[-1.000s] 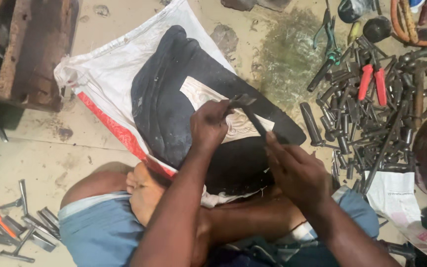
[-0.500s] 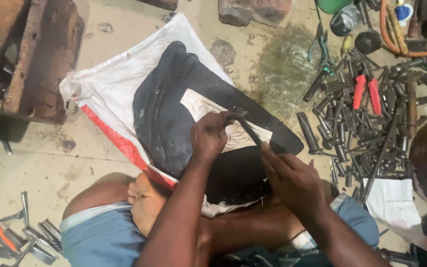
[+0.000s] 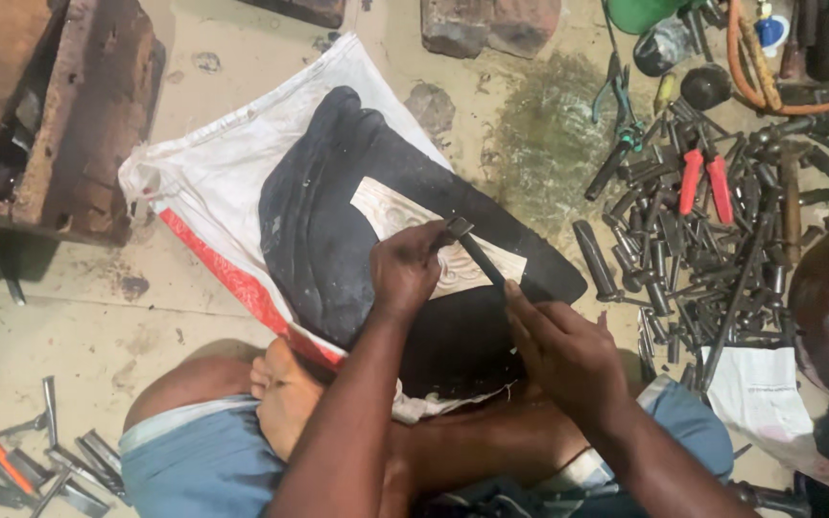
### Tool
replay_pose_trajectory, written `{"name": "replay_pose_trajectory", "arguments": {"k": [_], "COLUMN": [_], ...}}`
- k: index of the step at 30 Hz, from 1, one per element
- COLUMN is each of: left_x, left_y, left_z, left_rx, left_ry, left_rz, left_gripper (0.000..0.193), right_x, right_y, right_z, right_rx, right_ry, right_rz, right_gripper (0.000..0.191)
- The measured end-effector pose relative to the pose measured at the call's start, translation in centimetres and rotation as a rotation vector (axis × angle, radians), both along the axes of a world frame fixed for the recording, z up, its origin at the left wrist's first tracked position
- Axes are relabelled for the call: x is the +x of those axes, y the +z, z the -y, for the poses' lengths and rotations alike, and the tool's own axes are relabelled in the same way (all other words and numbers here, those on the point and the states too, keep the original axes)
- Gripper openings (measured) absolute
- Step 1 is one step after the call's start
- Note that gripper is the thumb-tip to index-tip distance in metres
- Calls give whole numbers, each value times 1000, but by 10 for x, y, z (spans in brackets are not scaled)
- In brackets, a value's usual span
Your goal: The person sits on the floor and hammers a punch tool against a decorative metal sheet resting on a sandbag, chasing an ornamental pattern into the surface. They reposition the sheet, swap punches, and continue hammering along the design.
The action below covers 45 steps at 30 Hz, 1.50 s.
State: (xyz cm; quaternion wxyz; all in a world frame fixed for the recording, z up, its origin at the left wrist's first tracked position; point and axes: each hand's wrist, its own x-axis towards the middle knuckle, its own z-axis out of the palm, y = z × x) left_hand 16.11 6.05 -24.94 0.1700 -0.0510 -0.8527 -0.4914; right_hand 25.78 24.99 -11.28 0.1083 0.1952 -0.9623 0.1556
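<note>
A pale embossed metal sheet [image 3: 405, 216] lies on a black cushion-like pad [image 3: 328, 221], which rests on a white woven sack [image 3: 213, 182] with a red stripe. My left hand [image 3: 405, 269] is closed over the sheet and grips the tip end of a dark metal chisel [image 3: 477, 254]. My right hand [image 3: 563, 350] holds the chisel's lower end, angled toward me. My crossed legs in blue shorts sit under the pad's near edge.
A heap of several dark steel punches and chisels [image 3: 712, 240] with red-handled pliers [image 3: 702, 182] lies on the right. More chisels [image 3: 40, 460] lie at the lower left. A rusty wooden block [image 3: 59, 115] is upper left, an orange hose [image 3: 769, 86] upper right.
The view has tilted down slightly, so everything sits lower in frame. Both hands stay on the chisel over the sheet, with only small shifts.
</note>
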Motion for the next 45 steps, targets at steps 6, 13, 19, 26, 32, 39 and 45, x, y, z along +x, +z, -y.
{"name": "replay_pose_trajectory", "arguments": {"k": [6,13,19,26,32,39,45], "left_x": [1,2,2,2,4,3,4], "left_y": [4,8,6,5,9,12,9], "left_z": [-1,1,1,2,0,2,1], "left_rx": [186,169,53,10,8,32,-17], "left_ry": [72,58,46,22,37,2,-1], "left_rz": [1,-47,-129,-106,-80,-103,-37], "left_gripper": [32,29,30,31,27,28,30], "right_x": [5,5,2,-1,-1,-2,-1], "right_y": [-1,-3,-5,-7,-5,-5,-4], "right_z": [-3,-3,-1,0,-2,-3,-5], "right_rx": [-6,-7,-42,94,9,19,44], "right_ry": [-36,-77,25,37,30,48,9], "right_rz": [-218,-195,-127,-117,-129,-133,-119], "right_gripper": [38,38,43,46,44,48,47]}}
